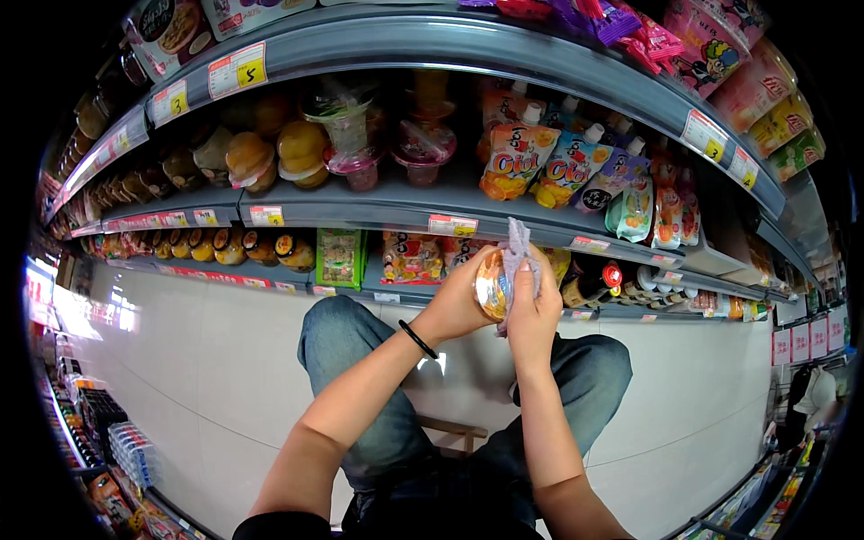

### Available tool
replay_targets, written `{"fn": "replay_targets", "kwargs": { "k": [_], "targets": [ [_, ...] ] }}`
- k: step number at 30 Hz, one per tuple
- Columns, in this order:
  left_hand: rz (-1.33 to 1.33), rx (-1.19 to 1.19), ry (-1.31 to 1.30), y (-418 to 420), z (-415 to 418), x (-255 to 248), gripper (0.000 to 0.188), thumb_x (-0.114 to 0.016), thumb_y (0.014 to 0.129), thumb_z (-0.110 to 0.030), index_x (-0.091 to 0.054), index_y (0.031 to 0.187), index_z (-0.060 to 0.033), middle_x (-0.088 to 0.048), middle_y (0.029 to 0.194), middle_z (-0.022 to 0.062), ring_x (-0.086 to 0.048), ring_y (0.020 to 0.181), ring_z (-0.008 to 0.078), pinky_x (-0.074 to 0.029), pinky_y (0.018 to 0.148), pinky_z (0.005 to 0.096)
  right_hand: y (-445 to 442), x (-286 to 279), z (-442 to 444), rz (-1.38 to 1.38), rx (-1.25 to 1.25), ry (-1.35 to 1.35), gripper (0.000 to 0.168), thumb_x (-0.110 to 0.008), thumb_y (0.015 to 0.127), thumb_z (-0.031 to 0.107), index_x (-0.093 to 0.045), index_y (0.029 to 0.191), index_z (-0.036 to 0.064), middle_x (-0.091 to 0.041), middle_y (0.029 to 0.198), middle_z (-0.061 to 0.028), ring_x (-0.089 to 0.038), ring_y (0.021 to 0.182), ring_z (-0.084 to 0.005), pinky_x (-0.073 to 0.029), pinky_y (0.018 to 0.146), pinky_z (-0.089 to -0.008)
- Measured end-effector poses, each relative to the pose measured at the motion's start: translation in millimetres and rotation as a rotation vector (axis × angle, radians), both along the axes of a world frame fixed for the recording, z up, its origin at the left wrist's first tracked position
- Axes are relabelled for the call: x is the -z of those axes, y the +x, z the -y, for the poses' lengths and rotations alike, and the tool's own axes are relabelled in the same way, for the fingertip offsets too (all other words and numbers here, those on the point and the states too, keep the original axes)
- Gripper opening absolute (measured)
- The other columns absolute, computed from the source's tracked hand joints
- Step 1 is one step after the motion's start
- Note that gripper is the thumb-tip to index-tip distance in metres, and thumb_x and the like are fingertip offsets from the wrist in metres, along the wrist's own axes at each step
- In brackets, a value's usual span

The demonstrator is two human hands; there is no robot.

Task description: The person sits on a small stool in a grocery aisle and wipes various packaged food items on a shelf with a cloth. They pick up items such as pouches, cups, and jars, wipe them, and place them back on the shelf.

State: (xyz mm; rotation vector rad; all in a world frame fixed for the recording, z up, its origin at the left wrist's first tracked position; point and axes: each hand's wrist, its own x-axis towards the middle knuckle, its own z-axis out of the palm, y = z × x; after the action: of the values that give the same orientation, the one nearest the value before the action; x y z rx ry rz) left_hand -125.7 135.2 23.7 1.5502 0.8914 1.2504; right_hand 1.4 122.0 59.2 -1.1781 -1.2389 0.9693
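Observation:
Between my two hands is a small clear container with orange contents and a shiny surface. My left hand wraps around its left side. A greyish-purple cloth is pinched in my right hand and pressed against the container's right side. Just beyond my hands runs the shelf edge. Upright spouted jelly pouches stand on that shelf, to the right. Farther left on it are lidded plastic cups and rounded tubs of yellow fruit.
An upper shelf overhangs this one, with pink and purple packets on it. Below, the bottom shelf holds jars, a green packet and dark bottles. A wooden stool shows between my knees, above the tiled floor.

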Motion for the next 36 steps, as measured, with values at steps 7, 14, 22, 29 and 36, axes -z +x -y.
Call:
{"fn": "replay_targets", "kwargs": {
  "k": [7,14,22,29,36],
  "targets": [
    [0.095,-0.138,-0.059,-5.5,-4.0,15.3,0.08,-0.092,0.068,-0.007,-0.05,0.136,-0.0015,-0.062,0.13,0.0085,-0.061,0.117,0.0158,-0.051,0.101,0.0325,23.3,29.6,-0.8,0.226,0.143,0.144,0.036,-0.048,0.097,0.0,-0.058,0.132,-0.004,-0.062,0.134,-0.013,-0.056,0.125,-0.0207,-0.039,0.11,-0.0332],
    [0.184,0.01,-0.228,-23.6,-13.5,-3.5,0.079,-0.09,0.072,-0.009,-0.045,0.137,0.0004,-0.061,0.127,0.0077,-0.06,0.117,0.0157,-0.051,0.1,0.032,58.4,59.8,15.8,0.294,-0.069,-0.07,0.044,-0.069,0.088,0.003,-0.059,0.13,0.003,-0.068,0.108,-0.0067,-0.065,0.09,-0.0122,-0.05,0.08,-0.0247],
    [-0.14,0.203,-0.037,-4.9,-2.0,13.5,0.092,-0.092,0.068,-0.023,-0.043,0.143,-0.0009,-0.05,0.138,0.0153,-0.05,0.132,0.0266,-0.039,0.113,0.0373,40.5,70.9,22.3,-0.032,-0.192,-0.145,0.058,-0.085,0.077,0.001,-0.058,0.128,-0.001,-0.069,0.115,-0.0057,-0.065,0.102,-0.0132,-0.052,0.093,-0.0296],
    [-0.243,-0.254,0.08,-58.5,-17.5,-17.2,0.03,-0.069,0.08,0.001,-0.069,0.11,-0.003,-0.065,0.116,0.0124,-0.063,0.111,0.0262,-0.053,0.093,0.0379,46.7,68.4,32.0,0.103,0.001,-0.227,0.056,-0.087,0.075,0.004,-0.06,0.124,-0.001,-0.069,0.114,-0.0065,-0.065,0.1,-0.0135,-0.052,0.091,-0.0294],
    [-0.797,-0.924,0.414,-62.7,-34.4,-24.9,0.041,-0.072,0.089,-0.026,-0.067,0.128,-0.0155,-0.054,0.132,0.0201,-0.05,0.122,0.0355,-0.039,0.101,0.0465,60.5,83.9,32.0,0.003,0.046,-0.28,0.057,-0.09,0.075,0.007,-0.06,0.122,-0.004,-0.071,0.114,-0.0078,-0.066,0.1,-0.0139,-0.052,0.09,-0.0296]
  ]
}}
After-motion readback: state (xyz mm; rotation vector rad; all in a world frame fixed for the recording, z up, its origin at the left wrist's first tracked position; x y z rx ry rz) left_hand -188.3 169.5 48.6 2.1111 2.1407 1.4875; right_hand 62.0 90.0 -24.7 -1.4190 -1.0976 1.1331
